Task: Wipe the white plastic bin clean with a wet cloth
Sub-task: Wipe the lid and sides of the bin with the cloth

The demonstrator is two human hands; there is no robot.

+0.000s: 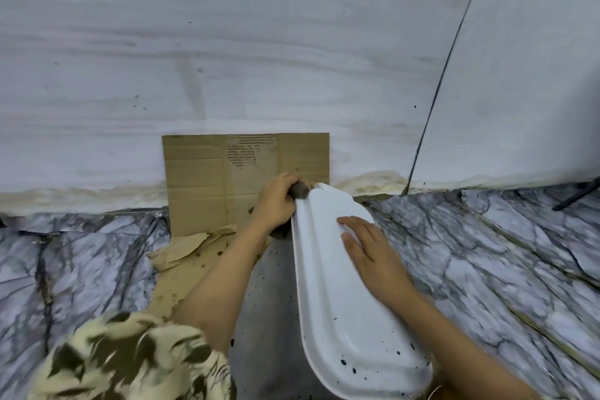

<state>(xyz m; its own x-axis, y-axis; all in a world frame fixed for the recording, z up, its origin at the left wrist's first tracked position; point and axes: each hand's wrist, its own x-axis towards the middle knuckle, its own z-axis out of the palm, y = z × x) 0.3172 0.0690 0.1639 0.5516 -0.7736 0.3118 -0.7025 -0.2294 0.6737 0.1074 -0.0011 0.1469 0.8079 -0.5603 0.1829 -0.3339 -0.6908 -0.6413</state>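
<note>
left hand (276, 204) clenched around cloth (300, 190), right hand (370, 253) flat on bin (328, 308)

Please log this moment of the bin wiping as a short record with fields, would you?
bin: white plastic bin, tipped on its side on the floor
left hand: left hand grips a dark cloth at the bin's far end
right hand: right hand lies flat on the bin, fingers straight
dirt: dark specks near the bin's near end
backdrop: cardboard sheet leans against the wall
floor: marble-patterned covering
</note>
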